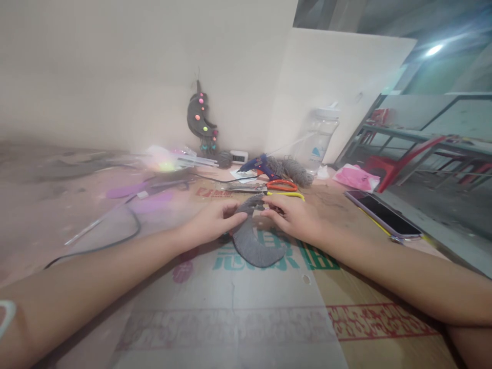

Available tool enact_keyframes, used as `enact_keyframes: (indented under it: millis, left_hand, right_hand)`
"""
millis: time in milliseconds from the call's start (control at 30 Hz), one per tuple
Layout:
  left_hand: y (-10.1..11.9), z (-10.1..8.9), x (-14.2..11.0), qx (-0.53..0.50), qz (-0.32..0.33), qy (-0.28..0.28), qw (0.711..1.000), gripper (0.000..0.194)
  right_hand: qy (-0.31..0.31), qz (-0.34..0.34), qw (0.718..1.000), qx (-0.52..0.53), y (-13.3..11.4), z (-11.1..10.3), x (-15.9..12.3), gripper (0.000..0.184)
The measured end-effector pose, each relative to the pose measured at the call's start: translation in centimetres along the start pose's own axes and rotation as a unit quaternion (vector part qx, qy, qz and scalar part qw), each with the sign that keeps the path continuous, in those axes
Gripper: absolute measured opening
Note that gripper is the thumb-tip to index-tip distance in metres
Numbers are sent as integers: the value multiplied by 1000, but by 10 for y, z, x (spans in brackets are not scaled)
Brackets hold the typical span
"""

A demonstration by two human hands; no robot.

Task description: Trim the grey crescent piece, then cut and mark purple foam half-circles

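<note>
A grey yarn-wrapped crescent moon (255,246) is held over the cardboard, its wide curve towards me and one tip pointing right. My left hand (213,220) grips its upper left side, thumb on top and fingers partly hidden behind. At the crescent's upper tip, my right hand (298,215) is closed in a pinch; what lies between its fingertips is too small to make out. Just beyond the hands lie orange-handled scissors (282,185) and a yellow-handled tool (288,195).
Behind are a blue glue gun (255,164), grey yarn (294,171), a water bottle (321,138) and a small white digital device (239,156). A decorated crescent (198,115) hangs on the wall. A phone (384,214) lies right, a cable (134,230) left. Printed cardboard (269,312) covers the table.
</note>
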State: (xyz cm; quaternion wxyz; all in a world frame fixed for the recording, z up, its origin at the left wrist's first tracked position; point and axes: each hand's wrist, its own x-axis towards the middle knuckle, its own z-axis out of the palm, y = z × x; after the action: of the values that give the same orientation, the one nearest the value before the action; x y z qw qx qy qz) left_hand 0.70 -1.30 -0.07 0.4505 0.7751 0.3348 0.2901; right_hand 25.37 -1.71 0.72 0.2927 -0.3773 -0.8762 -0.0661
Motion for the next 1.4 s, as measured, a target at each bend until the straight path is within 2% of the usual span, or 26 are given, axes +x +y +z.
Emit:
enact_keyframes:
  millis: [200, 400, 600, 1200, 1400]
  left_hand:
    - [6, -1, -1, -4, 11, -12, 1000, 27]
    - [3, -1, -1, 5, 31, -17, 999, 29]
    - [0, -1, -2, 5, 44, -22, 999, 30]
    - [0, -1, -2, -2, 34, -30, 999, 33]
    - [3, -1, 0, -19, 10, -23, 1000, 33]
  right_hand:
    - [-3, 1, 1000, -3, 1, 0, 0, 30]
    - [10, -10, 1000, 14, 1, 1, 0, 31]
    - [-6, -2, 1000, 20, 1, -1, 1, 29]
    - [-5, -10, 999, 41, 3, -1, 1, 29]
    - [-12, 8, 999, 34, 2, -1, 2, 29]
